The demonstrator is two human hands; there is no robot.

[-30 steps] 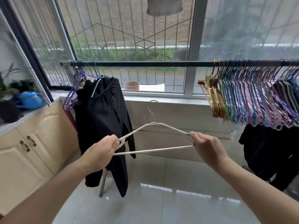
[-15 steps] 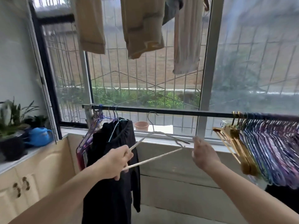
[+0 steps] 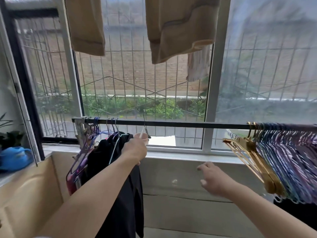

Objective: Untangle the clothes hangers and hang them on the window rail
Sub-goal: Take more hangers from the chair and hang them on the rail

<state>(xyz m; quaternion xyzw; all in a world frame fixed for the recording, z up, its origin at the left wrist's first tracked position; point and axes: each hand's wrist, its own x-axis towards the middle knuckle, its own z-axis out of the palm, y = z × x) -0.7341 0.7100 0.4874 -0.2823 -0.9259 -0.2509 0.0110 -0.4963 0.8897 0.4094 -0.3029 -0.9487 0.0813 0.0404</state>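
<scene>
1. Risk: white hanger [image 3: 143, 133] hook, at/above the rail [image 3: 171, 124], may miss it and drop if left hand [image 3: 135, 150] lets go early.
2. Left fingers curl round hanger; right hand [image 3: 211, 178] below rail, relaxed, holds nothing.
3. Hook points up; body mostly hidden, long axis can't tell.
</scene>
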